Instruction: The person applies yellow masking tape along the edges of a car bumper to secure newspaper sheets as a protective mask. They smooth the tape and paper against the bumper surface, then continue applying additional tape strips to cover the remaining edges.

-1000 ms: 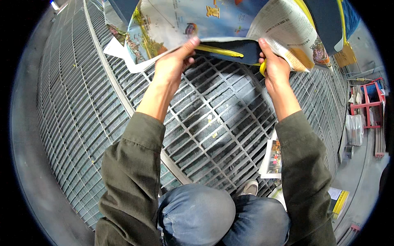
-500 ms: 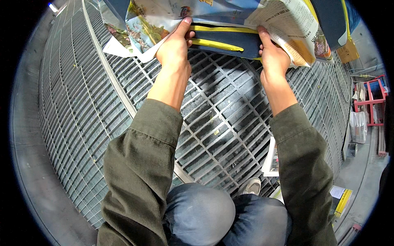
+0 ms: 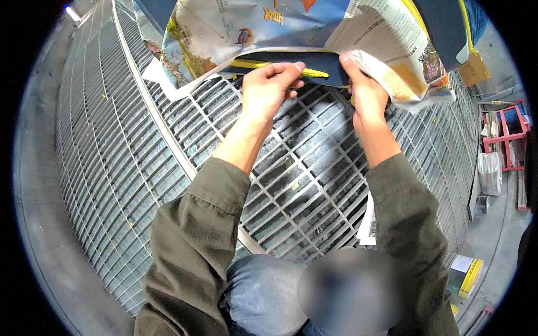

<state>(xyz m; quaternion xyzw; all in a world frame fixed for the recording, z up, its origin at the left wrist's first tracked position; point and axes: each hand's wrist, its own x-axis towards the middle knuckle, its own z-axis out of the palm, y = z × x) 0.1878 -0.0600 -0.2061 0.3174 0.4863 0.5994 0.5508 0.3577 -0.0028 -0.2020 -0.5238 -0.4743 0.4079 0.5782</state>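
A dark blue panel (image 3: 332,61) lies across the top of the view, edged with yellow tape. Over it is a sheet of printed newspaper (image 3: 246,22), colourful on the left and covered in text on the right. My left hand (image 3: 266,92) is closed in a pinch at a yellow tape strip (image 3: 252,64) along the panel's near edge. Its thumb and finger meet on the strip. My right hand (image 3: 368,95) is closed at the newspaper's near edge, thumb on top; its other fingers are mostly hidden underneath.
Metal floor grating (image 3: 297,162) spreads beneath my arms. To the right are a red rack (image 3: 507,137) with papers and a plastic bag (image 3: 489,173). A dark tub (image 3: 469,274) with a yellow band stands lower right. White paper (image 3: 367,227) lies beside my right forearm.
My left hand has left the newspaper's edge and moved right and down to the yellow strip. The newspaper's near edge has shifted lower. My right hand stays at the paper, slightly further left.
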